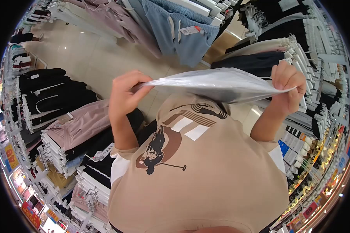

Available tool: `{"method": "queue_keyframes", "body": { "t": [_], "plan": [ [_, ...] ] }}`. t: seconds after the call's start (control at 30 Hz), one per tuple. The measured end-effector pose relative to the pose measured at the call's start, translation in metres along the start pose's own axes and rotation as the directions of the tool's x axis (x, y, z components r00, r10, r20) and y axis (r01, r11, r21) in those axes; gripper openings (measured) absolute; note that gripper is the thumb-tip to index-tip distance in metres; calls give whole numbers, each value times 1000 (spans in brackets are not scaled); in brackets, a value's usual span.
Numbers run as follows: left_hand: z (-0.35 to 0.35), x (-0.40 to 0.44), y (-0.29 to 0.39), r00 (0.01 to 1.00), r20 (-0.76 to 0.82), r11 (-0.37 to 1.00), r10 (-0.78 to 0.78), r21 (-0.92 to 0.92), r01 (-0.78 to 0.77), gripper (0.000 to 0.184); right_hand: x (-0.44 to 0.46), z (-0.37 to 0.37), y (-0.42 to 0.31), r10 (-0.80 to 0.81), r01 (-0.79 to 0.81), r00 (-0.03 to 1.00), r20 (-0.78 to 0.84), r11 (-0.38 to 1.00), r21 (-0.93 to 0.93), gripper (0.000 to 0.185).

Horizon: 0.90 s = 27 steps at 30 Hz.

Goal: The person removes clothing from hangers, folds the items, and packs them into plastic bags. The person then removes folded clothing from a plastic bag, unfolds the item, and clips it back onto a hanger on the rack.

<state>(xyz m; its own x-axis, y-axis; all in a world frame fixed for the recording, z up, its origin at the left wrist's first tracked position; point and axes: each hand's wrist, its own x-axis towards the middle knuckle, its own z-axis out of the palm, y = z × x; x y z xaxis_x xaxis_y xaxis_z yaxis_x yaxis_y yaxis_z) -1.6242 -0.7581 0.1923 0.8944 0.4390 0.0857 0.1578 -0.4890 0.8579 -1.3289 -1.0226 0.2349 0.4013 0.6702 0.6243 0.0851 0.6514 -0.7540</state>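
A clear plastic bag (217, 83) is stretched sideways in front of my chest, with something greyish inside that I cannot make out. My left hand (130, 91) pinches one end of it between thumb and fingers. At the opposite end, my right hand (287, 83) is closed on the plastic, and a thin corner sticks out past the fingers. Both hands are raised at about the same height. Below the bag is my beige shirt (206, 174) with a printed pattern.
Blue shorts (179, 29) with a tag hang ahead. Racks of black clothes (60, 93) and pink trousers (81, 122) stand on the left. Dark and white garments (252, 62) hang on the right. A person's leg (23, 38) shows at the far upper left, beyond the tiled floor (81, 52).
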Motion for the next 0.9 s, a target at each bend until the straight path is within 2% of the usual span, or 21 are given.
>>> {"method": "queue_keyframes", "body": {
  "t": [0.1, 0.13, 0.17, 0.23, 0.3, 0.37, 0.53, 0.63, 0.73, 0.8, 0.83, 0.9],
  "plan": [
    [16, 2, 14, 983, -83, 981, 166, -86, -173, 14, 11, -35, -16, 82, -38, 933, 351, 991, -132, 11],
    [16, 5, 22, 973, -58, 972, 223, -68, -227, 17, 14, -33, -24, 184, -108, 929, 320, 965, -241, 10],
    [17, 8, 31, 970, -33, 968, 241, -59, -242, 17, 15, -27, -32, 265, -134, 936, 233, 878, -459, 13],
    [20, 11, 45, 964, 22, 963, 266, -43, -265, 16, 23, 12, -36, 356, -206, 934, 12, 566, -798, 20],
    [22, 14, 47, 958, 84, 960, 273, 44, -277, 16, 26, 40, -14, 334, 148, 897, 290, 393, -908, 34],
    [25, 12, 46, 960, 123, 961, 250, 90, -262, 15, 18, 82, 18, 336, 127, 858, 389, 595, -794, 32],
    [9, -3, 45, 989, 67, 981, 133, 136, -141, 14, 3, 120, 73, 302, 125, 811, 500, 747, -653, 18],
    [-3, -15, 43, 993, 55, 976, 102, 189, -110, 15, 9, 114, 81, 230, 196, 816, 530, 753, -628, 16],
    [-23, -30, 42, 998, -40, 972, 41, 233, -30, 14, 15, 84, 77, 335, 179, 787, 518, 680, -711, 13],
    [-35, -44, 37, 994, -101, 973, 41, 232, -17, 13, 20, 58, 63, 447, 81, 736, 509, 688, -722, 12],
    [-39, -49, 37, 995, -79, 975, 60, 217, -41, 14, 24, 44, 55, 500, 33, 704, 504, 686, -726, 11],
    [-43, -56, 39, 995, -28, 978, 97, 186, -90, 17, 37, 18, 38, 536, -138, 593, 600, 802, -581, 15]
  ]
}}
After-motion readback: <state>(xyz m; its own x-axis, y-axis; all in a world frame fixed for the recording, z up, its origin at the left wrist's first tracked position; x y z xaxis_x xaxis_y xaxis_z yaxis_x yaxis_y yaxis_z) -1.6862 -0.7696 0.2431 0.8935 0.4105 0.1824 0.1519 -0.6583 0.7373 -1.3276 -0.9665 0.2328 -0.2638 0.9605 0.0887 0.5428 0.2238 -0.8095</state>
